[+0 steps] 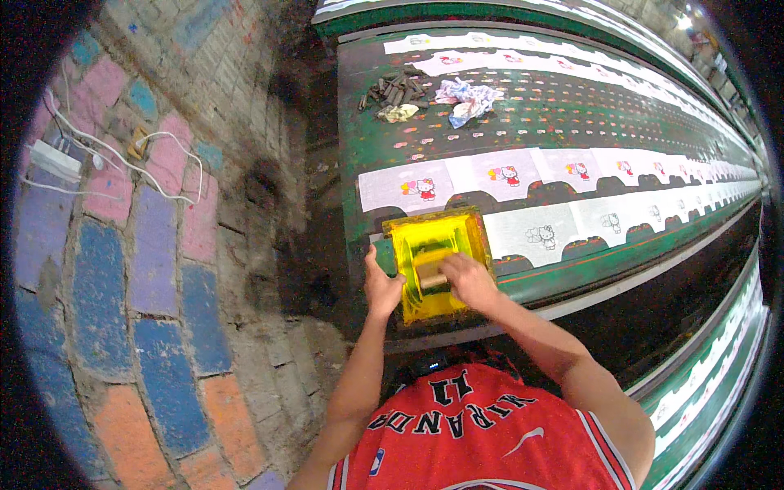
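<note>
A screen-printing frame [476, 237] with yellow mesh and ink lies on the near left corner of the long green table. My left hand [382, 286] grips its left edge, the thumb side toward the mesh. Inside the frame, my right hand [471, 282] is closed on a wooden-handled squeegee [430, 271], whose lower edge is hidden. Just right of the frame, pale fabric pieces [523, 219] carry a black outline of a cartoon cat with balloons. Behind them, another row of fabric pieces [392, 189] shows the same figure in colour.
A crumpled stained cloth [469, 101] and a pile of dark strips [395, 88] lie farther back on the green table [359, 139]. More printed fabric rows stretch away to the right. On the painted brick surface at left are a white power strip [55, 161] and cables.
</note>
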A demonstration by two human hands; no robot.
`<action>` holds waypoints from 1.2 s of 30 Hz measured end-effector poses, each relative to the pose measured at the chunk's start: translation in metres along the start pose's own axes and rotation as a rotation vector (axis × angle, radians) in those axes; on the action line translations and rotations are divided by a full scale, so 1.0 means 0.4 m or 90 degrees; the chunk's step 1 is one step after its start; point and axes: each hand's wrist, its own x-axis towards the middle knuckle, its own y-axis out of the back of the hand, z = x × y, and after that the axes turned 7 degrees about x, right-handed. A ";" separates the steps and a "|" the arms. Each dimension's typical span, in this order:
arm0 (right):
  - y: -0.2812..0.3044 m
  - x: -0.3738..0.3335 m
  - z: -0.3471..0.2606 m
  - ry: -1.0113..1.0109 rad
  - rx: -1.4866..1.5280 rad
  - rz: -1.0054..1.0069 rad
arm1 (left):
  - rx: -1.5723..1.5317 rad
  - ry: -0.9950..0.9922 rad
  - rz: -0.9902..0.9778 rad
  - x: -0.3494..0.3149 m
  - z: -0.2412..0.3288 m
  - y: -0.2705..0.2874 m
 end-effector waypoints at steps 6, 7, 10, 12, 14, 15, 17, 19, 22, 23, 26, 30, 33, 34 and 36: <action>0.071 0.215 0.072 -0.067 0.016 -0.044 | -0.010 0.020 -0.013 -0.001 0.022 0.004; 0.075 0.231 0.079 -0.063 0.029 -0.035 | -0.005 0.016 -0.011 0.002 0.024 0.005; 0.052 0.209 0.070 -0.068 -0.005 -0.020 | 0.024 -0.005 0.009 -0.001 0.007 -0.006; 0.061 0.142 0.011 -0.092 0.014 -0.069 | 0.028 0.004 0.008 -0.005 -0.005 -0.006; 0.043 0.030 -0.020 -0.067 0.034 -0.077 | 0.017 0.014 0.011 -0.003 -0.001 -0.010; 0.032 -0.024 -0.041 -0.023 0.022 -0.037 | 0.006 0.026 0.012 -0.005 0.000 -0.012; 0.042 -0.077 -0.077 0.008 0.019 -0.036 | -0.024 0.044 -0.004 -0.006 0.007 -0.009; 0.064 -0.089 -0.083 0.016 0.025 -0.036 | -0.020 0.012 0.010 -0.011 0.018 -0.011; 0.092 -0.079 -0.059 0.038 0.050 -0.038 | -0.115 -0.015 0.029 -0.016 0.012 -0.012; 0.105 -0.082 -0.045 0.035 0.045 -0.033 | -0.137 -0.025 0.034 -0.022 0.048 -0.017; 0.192 -0.110 -0.002 0.011 0.024 -0.030 | -0.108 -0.052 0.047 -0.049 0.211 -0.040; 0.323 -0.190 0.091 -0.025 -0.025 -0.034 | -0.129 -0.071 0.064 -0.074 0.323 -0.195; 0.408 -0.270 0.182 -0.051 -0.050 -0.033 | -0.145 -0.045 0.045 -0.095 0.387 -0.335; 0.430 -0.290 0.207 -0.056 -0.056 -0.037 | -0.166 -0.056 0.059 -0.100 0.388 -0.382; 0.463 -0.336 0.266 -0.082 -0.059 -0.050 | -0.091 -0.023 0.031 -0.109 0.446 -0.443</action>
